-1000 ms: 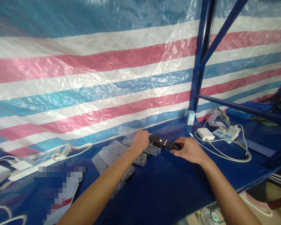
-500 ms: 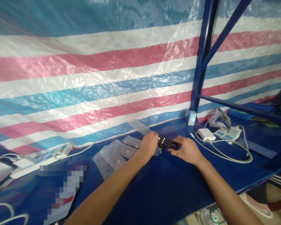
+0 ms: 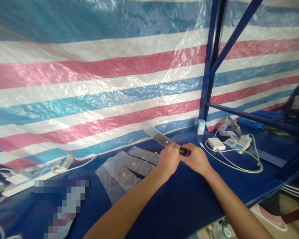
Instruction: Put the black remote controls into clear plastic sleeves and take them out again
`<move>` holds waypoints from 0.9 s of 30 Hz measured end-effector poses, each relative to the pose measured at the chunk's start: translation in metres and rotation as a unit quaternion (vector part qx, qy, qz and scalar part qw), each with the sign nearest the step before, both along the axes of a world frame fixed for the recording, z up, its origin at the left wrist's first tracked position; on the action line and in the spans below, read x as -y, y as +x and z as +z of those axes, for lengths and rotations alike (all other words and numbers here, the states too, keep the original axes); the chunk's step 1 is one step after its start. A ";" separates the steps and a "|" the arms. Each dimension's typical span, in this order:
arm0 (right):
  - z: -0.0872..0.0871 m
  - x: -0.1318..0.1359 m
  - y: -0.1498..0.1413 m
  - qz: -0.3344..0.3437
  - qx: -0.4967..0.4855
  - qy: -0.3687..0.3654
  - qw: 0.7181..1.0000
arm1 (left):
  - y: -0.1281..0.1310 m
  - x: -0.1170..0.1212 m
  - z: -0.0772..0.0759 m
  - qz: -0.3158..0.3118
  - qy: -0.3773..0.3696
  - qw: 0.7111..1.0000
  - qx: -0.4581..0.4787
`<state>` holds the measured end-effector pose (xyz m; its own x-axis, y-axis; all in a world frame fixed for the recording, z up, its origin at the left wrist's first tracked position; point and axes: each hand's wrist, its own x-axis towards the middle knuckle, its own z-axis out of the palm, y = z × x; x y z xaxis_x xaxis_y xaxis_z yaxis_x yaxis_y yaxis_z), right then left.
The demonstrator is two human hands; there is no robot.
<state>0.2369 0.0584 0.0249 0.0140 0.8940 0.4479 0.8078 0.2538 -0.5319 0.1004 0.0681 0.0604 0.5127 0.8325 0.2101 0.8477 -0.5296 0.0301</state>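
A black remote control [image 3: 182, 151] is held between my two hands, mostly covered by them. My left hand [image 3: 169, 158] is closed over its left part. My right hand [image 3: 196, 157] pinches its right end between thumb and fingers. Left of my left hand, a black keypad strip [image 3: 153, 151] shows on the table; I cannot tell how far it runs under the hand. Several remotes in clear, frosted sleeves [image 3: 136, 163] lie fanned out beside my left forearm. Another sleeved remote [image 3: 161, 137] lies behind my left hand, pointing toward the striped sheet.
A striped plastic sheet [image 3: 102, 93] hangs behind the blue table [image 3: 164, 209]. At left are a power strip [image 3: 40, 171] and a pixelated flat device [image 3: 64, 209]. On the right stand a small box [image 3: 201, 127], a white charger [image 3: 216, 144] with looped cable, and a blue post [image 3: 209, 66].
My left hand has slid right along the remote, close to my right hand, and covers most of its buttons. The sleeved remote behind and the keypad strip show more. The view has shifted slightly.
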 end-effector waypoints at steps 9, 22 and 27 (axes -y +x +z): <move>0.003 0.002 0.009 0.024 0.019 -0.071 0.997 | 0.001 -0.008 -0.017 0.009 -0.038 0.999 0.011; -0.002 -0.003 0.017 0.131 -0.081 -0.123 0.980 | -0.004 0.009 -0.014 -0.027 -0.043 0.998 0.035; -0.001 -0.003 0.004 -0.007 0.038 -0.098 0.994 | 0.009 0.032 -0.014 -0.066 -0.058 0.995 0.051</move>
